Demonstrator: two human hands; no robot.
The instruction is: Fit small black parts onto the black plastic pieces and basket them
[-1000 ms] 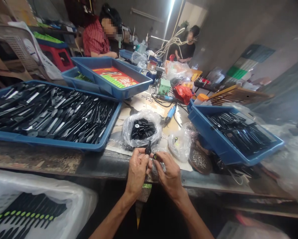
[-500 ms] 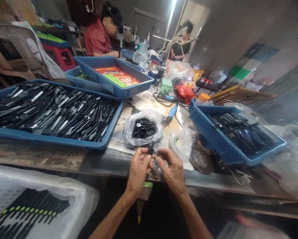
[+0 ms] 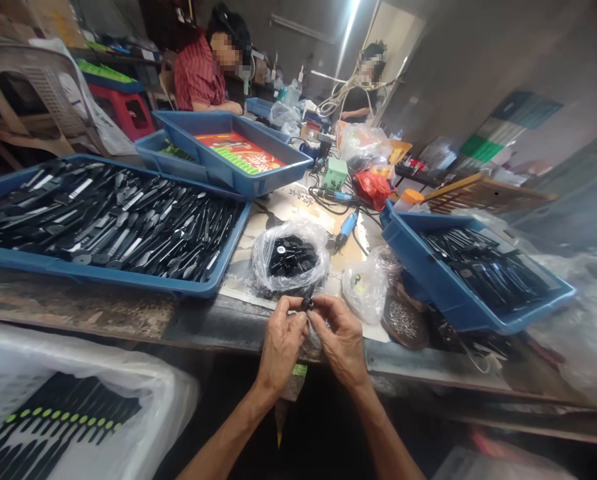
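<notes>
My left hand (image 3: pixel 282 340) is closed, thumb and index finger pinching a small black plastic part (image 3: pixel 308 303) with a round end. From the other side my right hand (image 3: pixel 339 333) is closed too, its thumb and index fingertips meeting at that part. Whatever is between the right fingertips is too small to make out. Just beyond my hands stands a clear plastic bag (image 3: pixel 263 267) of black plastic parts (image 3: pixel 293 257). To its right sits another clear bag (image 3: pixel 364 293) with a few yellow-green bits showing. A round dish (image 3: pixel 403 320) holds small metal pieces, possibly screws.
Blue trays of black parts flank me: a large one (image 3: pixel 178 288) left, a tilted one (image 3: pixel 503 325) right. A blue electric screwdriver (image 3: pixel 347 230) lies near a green box (image 3: pixel 334 175). A lined white basket (image 3: pixel 171 393) stands lower left. Two people (image 3: pixel 198 77) sit across the table.
My right fingertips have moved left, from slightly apart to touching the black part in my left hand. The view has shifted slightly.
</notes>
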